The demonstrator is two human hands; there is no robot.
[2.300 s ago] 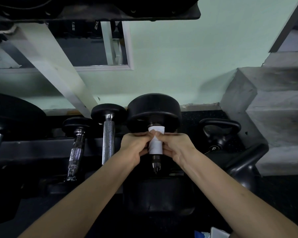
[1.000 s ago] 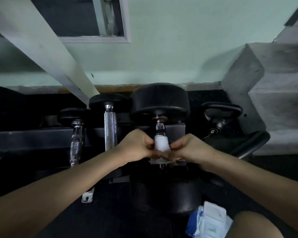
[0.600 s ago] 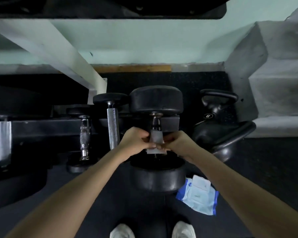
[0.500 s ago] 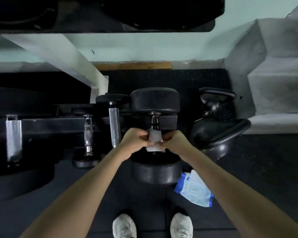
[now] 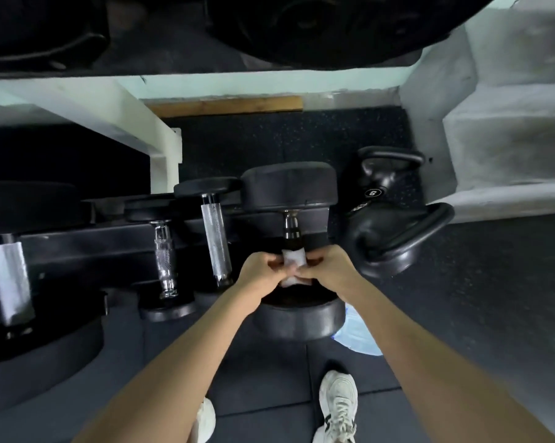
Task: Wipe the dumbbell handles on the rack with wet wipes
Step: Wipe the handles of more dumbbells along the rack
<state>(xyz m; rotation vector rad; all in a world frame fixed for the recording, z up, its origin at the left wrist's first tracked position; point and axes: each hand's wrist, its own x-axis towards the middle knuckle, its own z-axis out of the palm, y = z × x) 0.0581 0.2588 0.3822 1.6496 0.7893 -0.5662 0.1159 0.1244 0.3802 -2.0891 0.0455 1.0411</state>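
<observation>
Both my left hand (image 5: 259, 274) and right hand (image 5: 329, 269) clamp one white wet wipe (image 5: 293, 258), curled fingers pinching it from either side. The wipe wraps the chrome handle (image 5: 291, 228) of the large black round-headed dumbbell (image 5: 289, 187), near its closer head, on the black metal rack (image 5: 87, 247). My forearms reach forward, knuckles almost meeting.

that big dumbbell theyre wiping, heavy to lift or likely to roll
Probably heavy: the big dumbbell has thicker heads than the smaller dumbbell beside it. Its heads look round, so it may roll on a flat floor. Its handle could be slick under the wet wipe.
</observation>
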